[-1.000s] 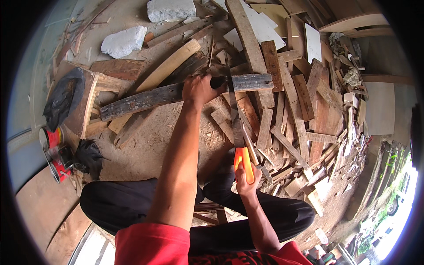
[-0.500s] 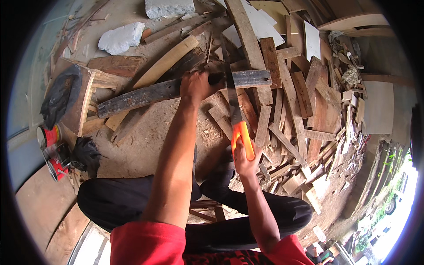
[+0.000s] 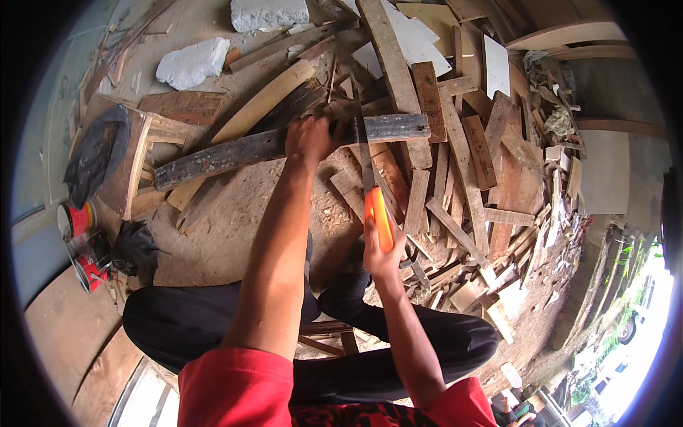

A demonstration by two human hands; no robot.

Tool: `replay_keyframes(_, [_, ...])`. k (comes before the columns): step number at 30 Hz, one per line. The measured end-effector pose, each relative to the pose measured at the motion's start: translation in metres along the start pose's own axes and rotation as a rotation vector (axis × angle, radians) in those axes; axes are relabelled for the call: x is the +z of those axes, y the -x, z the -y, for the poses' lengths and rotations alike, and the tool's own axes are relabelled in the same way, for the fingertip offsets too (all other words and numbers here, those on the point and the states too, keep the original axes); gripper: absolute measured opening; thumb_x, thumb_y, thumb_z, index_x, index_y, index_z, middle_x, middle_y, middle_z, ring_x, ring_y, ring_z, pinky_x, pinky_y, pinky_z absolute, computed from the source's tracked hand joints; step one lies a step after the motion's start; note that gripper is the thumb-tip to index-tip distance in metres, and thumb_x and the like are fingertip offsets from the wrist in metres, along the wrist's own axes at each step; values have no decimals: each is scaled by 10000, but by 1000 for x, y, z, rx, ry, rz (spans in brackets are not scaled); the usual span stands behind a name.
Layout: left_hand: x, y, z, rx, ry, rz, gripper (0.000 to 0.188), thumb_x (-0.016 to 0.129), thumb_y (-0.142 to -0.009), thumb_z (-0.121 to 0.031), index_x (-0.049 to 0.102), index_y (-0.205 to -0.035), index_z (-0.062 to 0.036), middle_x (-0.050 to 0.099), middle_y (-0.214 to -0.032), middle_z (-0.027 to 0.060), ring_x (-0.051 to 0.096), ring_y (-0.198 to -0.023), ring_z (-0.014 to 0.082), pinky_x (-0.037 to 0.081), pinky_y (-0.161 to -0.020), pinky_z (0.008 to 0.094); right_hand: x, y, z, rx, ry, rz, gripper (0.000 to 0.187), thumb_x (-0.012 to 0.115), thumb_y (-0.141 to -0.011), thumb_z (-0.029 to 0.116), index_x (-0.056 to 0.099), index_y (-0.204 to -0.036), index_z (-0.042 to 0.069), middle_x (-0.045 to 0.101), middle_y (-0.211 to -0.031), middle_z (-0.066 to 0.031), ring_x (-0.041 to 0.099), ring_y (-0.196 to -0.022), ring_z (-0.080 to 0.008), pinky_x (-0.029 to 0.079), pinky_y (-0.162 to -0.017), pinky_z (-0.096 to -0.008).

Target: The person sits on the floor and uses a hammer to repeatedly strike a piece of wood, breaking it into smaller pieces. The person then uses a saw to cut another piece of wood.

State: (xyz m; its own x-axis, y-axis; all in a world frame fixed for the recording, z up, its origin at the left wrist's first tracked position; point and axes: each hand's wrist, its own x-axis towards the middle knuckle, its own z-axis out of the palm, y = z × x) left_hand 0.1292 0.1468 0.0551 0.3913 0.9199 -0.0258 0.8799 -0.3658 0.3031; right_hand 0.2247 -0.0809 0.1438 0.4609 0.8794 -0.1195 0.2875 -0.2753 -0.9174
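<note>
A long, weathered grey-black wooden plank point(image 3: 220, 158) lies crosswise in front of me, raised over other wood. My left hand point(image 3: 310, 139) grips it right of its middle, with the fingertips hidden beyond the far edge. In my right hand point(image 3: 384, 250) is the orange handle of a handsaw point(image 3: 366, 160). The saw's dark blade crosses the plank near its right end, a short way right of my left hand, and points away from me. How deep the teeth sit in the wood I cannot tell.
Wood offcuts point(image 3: 459, 228) lie heaped on the right and beyond the plank. A wooden frame point(image 3: 139, 167) draped with black plastic point(image 3: 96, 153) stands at the left, near red tins point(image 3: 77, 220). White blocks point(image 3: 191, 64) lie at the far left. My bent legs point(image 3: 192, 320) are below.
My right hand and the saw have moved slightly nearer to me and turned a little. My left hand stays on the plank; the whole view has shifted slightly left.
</note>
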Motion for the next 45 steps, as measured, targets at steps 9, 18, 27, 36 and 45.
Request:
replay_keyframes(9, [2, -3, 4, -55, 52, 75, 574, 378, -989, -572, 741, -956, -129, 737, -877, 152, 719, -876, 307, 482, -917, 443, 4, 1, -13, 32, -135, -65, 241, 598, -962, 181, 663, -975, -51, 582, -669, -9, 541, -617, -75, 419, -542, -254])
replay_keyframes(18, [-1, 1, 5, -4, 42, 15, 470, 483, -963, -501, 749, -961, -113, 725, -893, 182, 703, -873, 352, 489, -882, 477, -29, 81, -17, 122, 4, 24, 244, 618, -941, 173, 673, -915, -63, 616, -621, -48, 604, -567, -95, 456, -528, -234])
replay_keyframes(27, [-11, -6, -9, 14, 114, 72, 447, 491, -957, -497, 734, -1001, -124, 725, -902, 180, 702, -887, 352, 487, -918, 489, 26, -83, -4, 81, -117, -72, 179, 617, -942, 137, 636, -856, -19, 550, -624, -51, 524, -554, -121, 398, -505, -306])
replay_keyframes(36, [-10, -6, -2, 14, 92, -32, 467, 481, -961, -503, 725, -959, -106, 721, -881, 189, 696, -874, 372, 491, -889, 491, -45, 86, 1, 36, 111, 37, 215, 627, -904, 169, 682, -909, -39, 658, -660, -115, 671, -559, -224, 523, -564, -308])
replay_keyframes(45, [-5, -3, 9, -101, 11, 225, 473, 478, -957, -510, 725, -996, -109, 724, -917, 193, 699, -902, 371, 469, -950, 494, 16, -19, 7, -82, 45, -78, 145, 637, -897, 139, 661, -904, -4, 572, -640, -166, 586, -563, -324, 450, -564, -408])
